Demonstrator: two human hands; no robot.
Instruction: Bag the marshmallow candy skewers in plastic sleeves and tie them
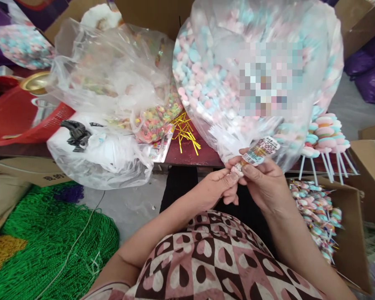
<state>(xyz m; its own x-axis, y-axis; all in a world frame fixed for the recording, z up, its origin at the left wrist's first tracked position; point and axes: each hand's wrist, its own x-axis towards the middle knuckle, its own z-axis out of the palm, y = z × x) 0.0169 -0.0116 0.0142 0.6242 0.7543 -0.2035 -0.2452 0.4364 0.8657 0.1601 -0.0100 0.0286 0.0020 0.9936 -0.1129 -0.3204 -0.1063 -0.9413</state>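
Note:
Above the front edge of the table, both hands meet on a small printed candy bag [261,149] with a barcode label. My right hand [265,179] is closed around the side of the bag, thumb toward its lower end. My left hand [220,185] pinches the gathered lower end, where the fingers partly hide what is inside. Just beyond lie white strips or sticks [228,137] under clear plastic. To the left, gold twist ties [186,132] are scattered on the table. Marshmallow pops [326,133] on white sticks are stacked at the table's right edge.
A huge clear bag of pastel marshmallows [200,79] covers the table's back right. Left of it are a bag of colourful gummies [151,123], a white plastic bag [112,154] and a red basket [25,125]. A carton [350,237] of wrapped pops stands below right; green bead strings [56,233] lie lower left.

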